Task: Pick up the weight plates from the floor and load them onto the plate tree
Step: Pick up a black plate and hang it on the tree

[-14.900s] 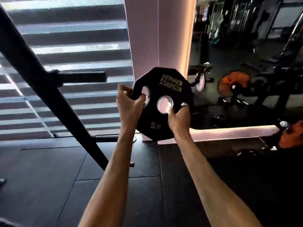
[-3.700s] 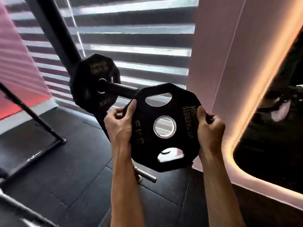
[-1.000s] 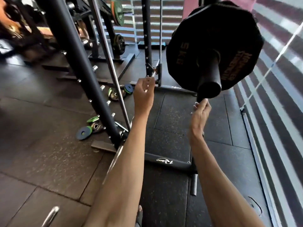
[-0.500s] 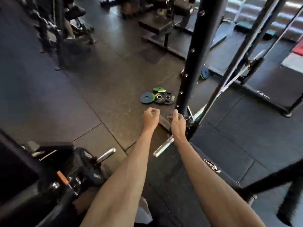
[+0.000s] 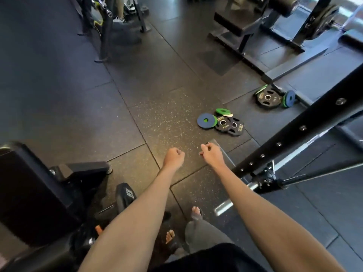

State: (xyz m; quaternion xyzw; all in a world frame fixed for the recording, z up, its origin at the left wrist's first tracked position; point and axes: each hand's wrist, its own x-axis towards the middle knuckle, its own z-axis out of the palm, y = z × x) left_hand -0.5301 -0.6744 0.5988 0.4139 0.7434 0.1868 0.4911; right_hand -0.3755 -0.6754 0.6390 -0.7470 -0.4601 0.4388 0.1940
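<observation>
Small weight plates lie in a pile on the rubber floor ahead: a blue plate (image 5: 206, 120), a green plate (image 5: 223, 111) and two black plates (image 5: 229, 125). Farther right, a black plate (image 5: 267, 98) and a blue-and-green plate (image 5: 288, 98) lean by a platform edge. My left hand (image 5: 173, 157) and my right hand (image 5: 212, 154) are held out in front of me, short of the pile, with fingers curled and nothing in them. The plate tree is out of view.
A black rack upright with holes (image 5: 294, 132) slants across the right, with a chrome bar end (image 5: 224, 208) low by its base. A black padded machine (image 5: 29, 193) stands at my left. A bench frame (image 5: 245, 22) is at the back.
Both 5 kg plates went onto the tree peg, and I turned away from it. Over the last half second the pile of plates on the floor has come closer; my hands stay empty.
</observation>
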